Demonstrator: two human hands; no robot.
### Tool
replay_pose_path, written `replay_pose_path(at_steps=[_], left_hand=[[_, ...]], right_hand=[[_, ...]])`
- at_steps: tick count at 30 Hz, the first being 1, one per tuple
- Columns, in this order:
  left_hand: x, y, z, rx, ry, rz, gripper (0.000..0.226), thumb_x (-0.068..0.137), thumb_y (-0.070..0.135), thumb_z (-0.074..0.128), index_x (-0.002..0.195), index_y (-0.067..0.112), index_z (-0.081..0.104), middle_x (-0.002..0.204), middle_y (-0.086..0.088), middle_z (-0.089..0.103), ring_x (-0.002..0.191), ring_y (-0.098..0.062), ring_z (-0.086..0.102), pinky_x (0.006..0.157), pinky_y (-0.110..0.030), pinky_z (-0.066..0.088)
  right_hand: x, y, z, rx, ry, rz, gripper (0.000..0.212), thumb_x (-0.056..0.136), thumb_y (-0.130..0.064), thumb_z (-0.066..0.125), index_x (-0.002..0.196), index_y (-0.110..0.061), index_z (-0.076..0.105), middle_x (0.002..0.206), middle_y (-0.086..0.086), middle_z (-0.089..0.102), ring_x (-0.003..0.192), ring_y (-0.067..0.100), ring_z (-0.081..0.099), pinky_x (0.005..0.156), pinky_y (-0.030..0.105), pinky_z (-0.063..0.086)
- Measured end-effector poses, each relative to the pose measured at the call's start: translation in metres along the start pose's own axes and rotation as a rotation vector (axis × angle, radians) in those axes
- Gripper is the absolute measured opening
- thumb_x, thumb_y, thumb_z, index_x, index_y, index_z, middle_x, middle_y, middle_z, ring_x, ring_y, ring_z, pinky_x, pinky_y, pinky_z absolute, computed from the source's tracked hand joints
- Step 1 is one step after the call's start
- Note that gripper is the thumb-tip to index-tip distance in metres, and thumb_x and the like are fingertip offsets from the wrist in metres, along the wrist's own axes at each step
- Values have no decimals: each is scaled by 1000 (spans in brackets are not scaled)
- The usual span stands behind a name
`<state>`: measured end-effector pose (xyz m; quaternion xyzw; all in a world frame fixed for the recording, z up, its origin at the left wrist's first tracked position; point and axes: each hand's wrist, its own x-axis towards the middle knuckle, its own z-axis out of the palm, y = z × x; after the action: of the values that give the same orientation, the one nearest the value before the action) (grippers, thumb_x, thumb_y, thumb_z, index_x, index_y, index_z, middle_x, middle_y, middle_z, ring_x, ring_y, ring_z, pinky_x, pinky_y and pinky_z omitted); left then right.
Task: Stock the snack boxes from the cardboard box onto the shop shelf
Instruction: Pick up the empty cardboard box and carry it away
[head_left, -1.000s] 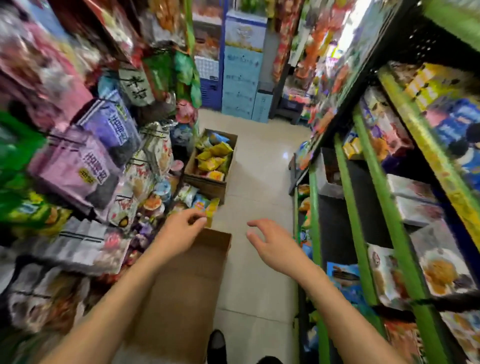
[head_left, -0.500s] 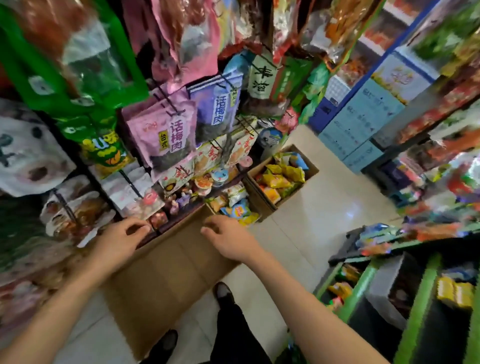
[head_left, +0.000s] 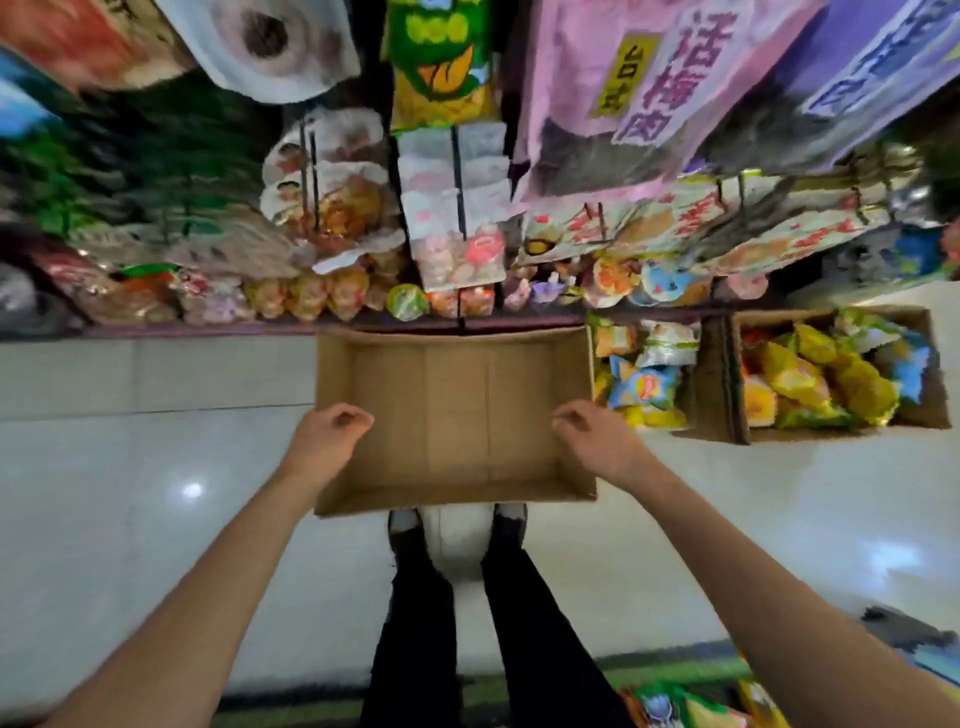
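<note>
A brown cardboard box (head_left: 452, 415) stands open on the tiled floor in front of my feet, and its inside shows only bare cardboard. My left hand (head_left: 332, 431) lies over the box's left wall with its fingers curled over the top edge. On the opposite wall, my right hand (head_left: 595, 434) curls over the edge the same way. No snack box is in either hand. The shop shelf (head_left: 457, 291) runs just beyond the box, packed with snack bags and cups.
Two more cardboard boxes with snack bags (head_left: 644, 374) (head_left: 831, 374) sit on the floor to the right, against the shelf. Large hanging bags (head_left: 649, 93) fill the top of the view. My shoes (head_left: 410, 530) touch the box's near wall. A green shelf edge (head_left: 649, 670) lies behind me.
My view has swung from the aisle down onto the box. Both hands dropped from above the box to its left and right walls.
</note>
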<state>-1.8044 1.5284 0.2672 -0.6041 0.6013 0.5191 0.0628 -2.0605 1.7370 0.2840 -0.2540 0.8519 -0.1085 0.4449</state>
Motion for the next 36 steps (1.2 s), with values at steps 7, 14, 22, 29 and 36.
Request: replay_pose_path(at_steps=[7,14,22,29,36], left_hand=[[154,-149,51,78,142,-301,18,86,27,65,101,17,62,96,-9,69,78,-25,65,66,-30,52],[271,-238,67,81,273,-418,62,86,25,64,142,13,41,131,-9,56,106,-30,61,87,-38,54],[300,-277,74,331,301,-378,27,93,23,55,115,10,66,106,-16,68,86,-31,63,74,-34,53],[212,-237,20,361,321,-386,21,93,15,54,106,7,68,89,-15,65,73,-30,59,63,-33,48],[98,-173,-45,311,256,-358,22,92,12,51,105,2,66,93,-19,69,80,-36,67,73,-44,59]], right_hand=[[166,135,112,45,82,282,34,91,-14,62,123,-2,60,118,23,64,111,39,59,88,38,44],[260,221,161,36,302,559,65,87,-20,69,138,6,39,136,31,48,125,48,47,102,56,40],[273,250,171,-192,186,531,28,93,-8,58,111,12,65,115,36,60,108,51,56,86,48,45],[175,217,134,-156,215,521,29,91,-8,58,118,-6,68,117,28,64,109,47,58,92,46,45],[42,175,73,-72,277,505,23,91,-11,55,110,-8,69,108,24,67,100,44,61,82,42,48]])
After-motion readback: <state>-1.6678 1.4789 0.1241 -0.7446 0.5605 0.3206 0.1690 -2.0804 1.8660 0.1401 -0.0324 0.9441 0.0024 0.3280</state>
